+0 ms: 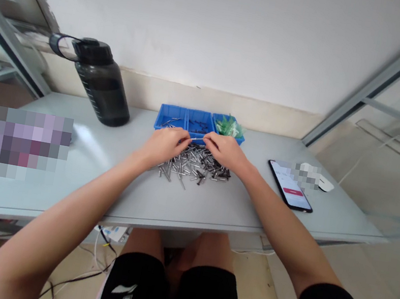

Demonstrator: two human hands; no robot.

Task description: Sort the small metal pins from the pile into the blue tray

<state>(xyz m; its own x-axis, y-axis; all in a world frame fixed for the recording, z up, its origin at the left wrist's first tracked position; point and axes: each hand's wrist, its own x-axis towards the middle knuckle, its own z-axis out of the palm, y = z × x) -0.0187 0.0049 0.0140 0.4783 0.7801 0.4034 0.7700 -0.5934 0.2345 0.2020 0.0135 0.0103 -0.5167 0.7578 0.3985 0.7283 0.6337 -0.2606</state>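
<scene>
My left hand (168,145) and my right hand (225,149) meet above the pile, each with its fingers pinched. Between the fingertips stretches a thin silver blind rivet (197,140), with one end at each hand. Below lies a loose pile of small metal fasteners (190,164), silver rivets mixed with dark screw-like pieces. Just behind the hands stands a blue three-compartment tray (187,116). A few silver pieces lie in its left compartment and dark pieces in the middle one. Crumpled green plastic (228,125) fills the right compartment; my hands hide part of the tray's front.
A dark water bottle (104,89) stands at the back left, near the wall. On the right lie a lit phone (290,186) and a white mouse-like object (326,183). A blurred-out purple item (26,144) sits at the left. Metal posts (382,83) flank the table.
</scene>
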